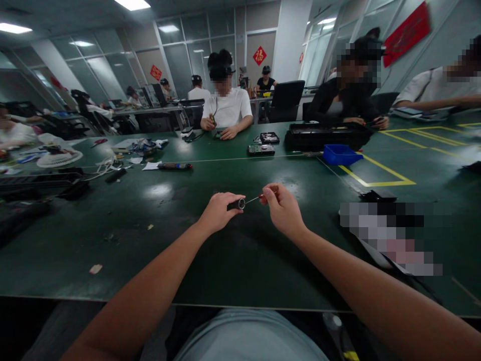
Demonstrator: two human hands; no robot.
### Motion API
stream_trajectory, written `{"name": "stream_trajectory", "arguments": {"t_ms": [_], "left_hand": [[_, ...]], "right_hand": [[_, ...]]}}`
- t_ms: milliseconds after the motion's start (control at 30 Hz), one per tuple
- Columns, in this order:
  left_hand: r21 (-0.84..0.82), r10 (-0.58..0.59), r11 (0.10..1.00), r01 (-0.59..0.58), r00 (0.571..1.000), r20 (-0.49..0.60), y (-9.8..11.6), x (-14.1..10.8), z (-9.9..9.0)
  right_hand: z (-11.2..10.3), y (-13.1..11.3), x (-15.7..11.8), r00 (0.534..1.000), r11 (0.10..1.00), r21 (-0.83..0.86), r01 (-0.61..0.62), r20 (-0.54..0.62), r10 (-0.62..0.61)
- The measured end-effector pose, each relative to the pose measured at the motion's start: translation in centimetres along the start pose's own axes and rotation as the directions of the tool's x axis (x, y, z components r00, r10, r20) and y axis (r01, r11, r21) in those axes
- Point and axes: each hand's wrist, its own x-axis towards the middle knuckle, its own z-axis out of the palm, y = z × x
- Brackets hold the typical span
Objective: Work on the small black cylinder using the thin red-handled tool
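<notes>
Near the middle of the green table [240, 271], my left hand [219, 211] grips a small dark cylinder with a pale round rim [241, 204] between thumb and fingers. My right hand [281, 208] is closed on the reddish handle of a thin screwdriver [254, 199]. The metal shaft points left, and its tip is at or close to the cylinder's round end; whether they touch cannot be told. Both hands are a little above the table top.
Beyond my hands lie a dark rod-shaped device [175, 166], opened drives [261, 149], a blue bin [341, 155] and a long black casing [326, 136]. Cables and parts clutter the left. A blurred-out flat object [391, 240] lies right. People sit across the table.
</notes>
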Motion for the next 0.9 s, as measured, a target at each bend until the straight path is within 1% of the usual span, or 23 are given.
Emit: {"name": "stream_trajectory", "arguments": {"t_ms": [167, 300, 400, 600, 667, 767, 900], "left_hand": [[-0.016, -0.019, 1.0, 0.019, 0.999, -0.027, 0.17, 0.03, -0.05], [-0.03, -0.039, 0.999, 0.038, 0.999, -0.033, 0.22, 0.02, 0.01], [-0.032, -0.033, 0.999, 0.032, 0.999, -0.039, 0.26, 0.05, 0.06], [-0.054, -0.046, 0.998, 0.044, 0.998, -0.048, 0.29, 0.1, 0.05], [-0.059, -0.054, 0.997, 0.051, 0.998, -0.044, 0.31, 0.08, 0.04], [-0.059, -0.063, 0.996, 0.06, 0.997, -0.043, 0.4, 0.07, 0.06], [-0.044, -0.046, 0.998, 0.046, 0.999, -0.02, 0.51, 0.09, 0.13]], "right_hand": [[0.06, 0.24, 0.18, 0.997, 0.997, 0.05, -0.062, -0.043, 0.064], [0.17, 0.57, 0.3, 0.997, 0.997, 0.058, -0.056, -0.053, 0.059], [0.22, 0.72, 0.28, 0.997, 0.997, 0.057, -0.057, -0.057, 0.06], [0.19, 0.54, 0.11, 0.996, 0.998, 0.047, -0.038, -0.08, 0.042], [0.19, 0.46, 0.13, 0.997, 0.998, 0.049, -0.037, -0.065, 0.04], [0.26, 0.47, 0.2, 0.997, 0.995, 0.068, -0.066, -0.032, 0.069], [0.33, 0.46, 0.14, 0.998, 0.999, 0.035, -0.039, -0.047, 0.041]]}}
